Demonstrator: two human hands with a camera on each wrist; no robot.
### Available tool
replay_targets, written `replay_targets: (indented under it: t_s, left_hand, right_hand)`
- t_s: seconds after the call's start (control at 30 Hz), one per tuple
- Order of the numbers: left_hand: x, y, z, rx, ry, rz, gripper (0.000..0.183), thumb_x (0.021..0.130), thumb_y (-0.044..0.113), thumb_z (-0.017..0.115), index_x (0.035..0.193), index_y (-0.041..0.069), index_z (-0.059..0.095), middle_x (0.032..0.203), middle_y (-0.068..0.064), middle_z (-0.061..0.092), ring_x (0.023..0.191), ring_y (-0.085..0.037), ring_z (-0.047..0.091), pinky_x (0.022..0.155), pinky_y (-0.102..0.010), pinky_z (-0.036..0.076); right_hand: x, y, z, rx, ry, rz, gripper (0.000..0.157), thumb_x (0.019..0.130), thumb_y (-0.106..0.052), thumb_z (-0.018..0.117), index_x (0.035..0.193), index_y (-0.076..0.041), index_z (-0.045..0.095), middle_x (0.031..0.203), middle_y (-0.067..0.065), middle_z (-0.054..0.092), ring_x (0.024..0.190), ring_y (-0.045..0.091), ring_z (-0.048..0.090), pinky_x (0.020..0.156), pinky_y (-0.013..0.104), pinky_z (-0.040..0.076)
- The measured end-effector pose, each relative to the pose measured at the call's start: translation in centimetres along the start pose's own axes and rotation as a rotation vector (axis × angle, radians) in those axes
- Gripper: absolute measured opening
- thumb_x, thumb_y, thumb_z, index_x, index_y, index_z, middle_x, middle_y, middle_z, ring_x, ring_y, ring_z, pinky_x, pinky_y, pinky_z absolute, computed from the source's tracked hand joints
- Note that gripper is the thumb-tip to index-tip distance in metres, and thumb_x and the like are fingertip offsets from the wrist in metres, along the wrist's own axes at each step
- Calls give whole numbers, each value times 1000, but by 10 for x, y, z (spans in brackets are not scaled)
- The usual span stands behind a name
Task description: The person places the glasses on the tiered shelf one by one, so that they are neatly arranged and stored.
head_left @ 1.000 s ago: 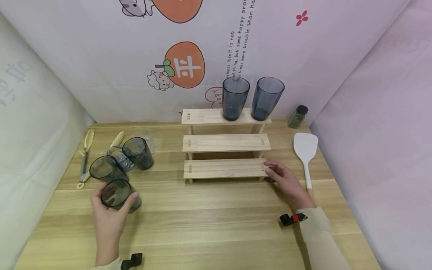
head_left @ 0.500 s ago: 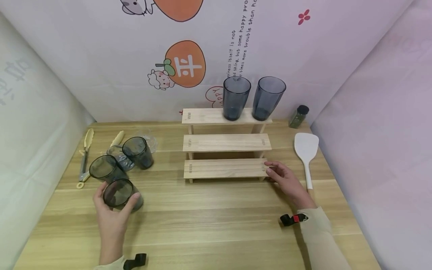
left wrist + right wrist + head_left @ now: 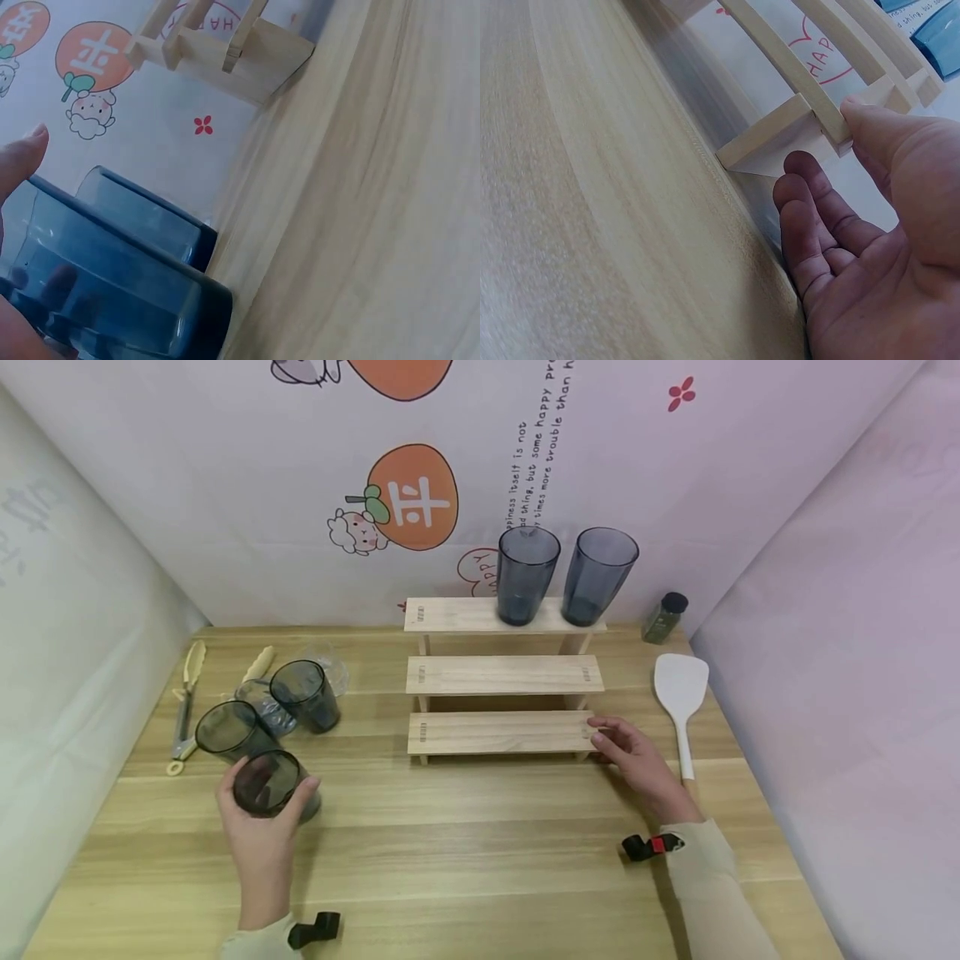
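- A pale, wood-grained table [image 3: 465, 860] is stretching between white cloth walls [image 3: 247, 468].
- My left hand [image 3: 262, 839] is holding a smoky, see-through glass [image 3: 266, 782] near the table's left side.
- My right hand [image 3: 639, 768] is gripping the wooden rack [image 3: 502, 732], bottom right.

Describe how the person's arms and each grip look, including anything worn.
The left grip and right grip are bare human hands, ungloved. The left sleeve and right sleeve are pale beige. A black device sits at the left sleeve's end; a second black device, with a red patch, at the right's.
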State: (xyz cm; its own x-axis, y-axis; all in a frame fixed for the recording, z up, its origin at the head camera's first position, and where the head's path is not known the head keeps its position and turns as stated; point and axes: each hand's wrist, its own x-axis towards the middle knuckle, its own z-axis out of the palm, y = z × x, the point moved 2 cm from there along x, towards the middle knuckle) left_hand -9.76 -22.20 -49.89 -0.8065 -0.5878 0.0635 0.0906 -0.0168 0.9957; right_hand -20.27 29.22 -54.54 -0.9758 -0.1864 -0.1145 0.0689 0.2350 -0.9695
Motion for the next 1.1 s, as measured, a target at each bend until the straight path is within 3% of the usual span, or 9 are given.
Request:
replay_targets:
  t_s: [0.17, 0.3, 0.47, 0.67, 0.9, 1.0, 1.1]
  left_hand:
    - [3, 5, 5, 23, -75, -6, 86, 76, -2, 88, 147, 11, 41, 139, -15, 52, 127, -28, 46, 99, -25, 42]
    - [8, 10, 14, 9, -166, -63, 85, 78, -2, 87, 148, 12, 41, 138, -12, 51, 126, -29, 47, 95, -26, 43]
    - [25, 26, 37, 19, -372, -84, 85, 78, -2, 87, 149, 12, 42, 139, -12, 48, 126, -31, 47, 95, -26, 47]
    - [58, 60, 76, 47, -713, 17, 78, 83, -1, 83, 149, 12, 44, 137, -17, 49, 124, -34, 48, 94, -28, 49]
    - [98, 107, 132, -141, -1097, 83, 71, 80, -11, 74, 144, 10, 51, 133, -16, 56, 119, -33, 54, 101, -39, 46]
    - [110, 125, 160, -223, -1214, 116, 68, 80, -10, 73, 142, 9, 52, 133, -16, 58, 118, -33, 55, 101, -40, 45]
    - [119, 140, 185, -250, -1259, 130, 64, 82, -9, 72, 141, 6, 52, 130, -17, 60, 115, -31, 56, 99, -39, 45]
  right_hand:
    - [-1, 0, -1, -1, 13, 3, 43, 104, -30, 60, 140, -6, 55, 126, 17, 59, 107, 21, 61, 87, 32, 54]
    - [0, 1, -2, 1, 17, 3, 42, 104, -31, 61, 139, -8, 57, 124, 14, 61, 106, 23, 62, 87, 32, 54]
    - [-1, 2, -2, 2, 17, 0, 41, 104, -29, 60, 139, -7, 56, 124, 15, 61, 106, 23, 62, 87, 32, 55]
    - [-1, 1, -3, 18, 9, 11, 43, 105, -28, 60, 140, -6, 55, 129, 19, 59, 107, 22, 62, 89, 35, 54]
    - [0, 2, -3, -6, 6, -5, 42, 105, -26, 60, 140, -5, 55, 126, 21, 61, 104, 24, 64, 88, 34, 54]
    - [0, 1, -4, -4, 14, -8, 41, 104, -26, 61, 139, -5, 56, 124, 20, 62, 102, 28, 65, 86, 34, 54]
    - [-2, 0, -4, 4, 14, -11, 42, 104, -27, 61, 139, -6, 56, 124, 20, 62, 102, 31, 65, 86, 35, 54]
